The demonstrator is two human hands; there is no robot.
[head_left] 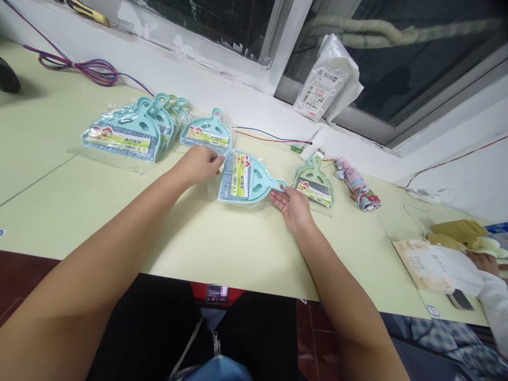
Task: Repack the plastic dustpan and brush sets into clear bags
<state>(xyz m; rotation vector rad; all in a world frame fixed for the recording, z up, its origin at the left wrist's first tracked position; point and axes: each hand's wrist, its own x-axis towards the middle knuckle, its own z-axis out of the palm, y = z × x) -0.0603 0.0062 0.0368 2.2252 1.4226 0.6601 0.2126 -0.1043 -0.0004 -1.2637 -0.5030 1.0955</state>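
A light-blue dustpan-and-brush set (257, 180) in a clear plastic bag lies sideways in front of me, its handle pointing right. At its left, my left hand (201, 165) pinches the wrapping near the wide edge. My right hand (296, 207) holds the handle end, the thumb above and the fingers partly under it. Just behind lies another blue bagged dustpan set (208, 129), its handle toward the wall. To the left is an overlapping row of bagged dustpan sets (123, 135), blue and green. Green bagged sets (315, 182) lie beyond my right hand.
A patterned cloth bundle (357, 184) lies at the right. Coiled wires (91, 71) and a screwdriver (89, 11) are at the back left. A plastic-wrapped package (327, 79) leans on the window. Far right, a person's hand (484, 262) is near a tissue pack (428, 264).
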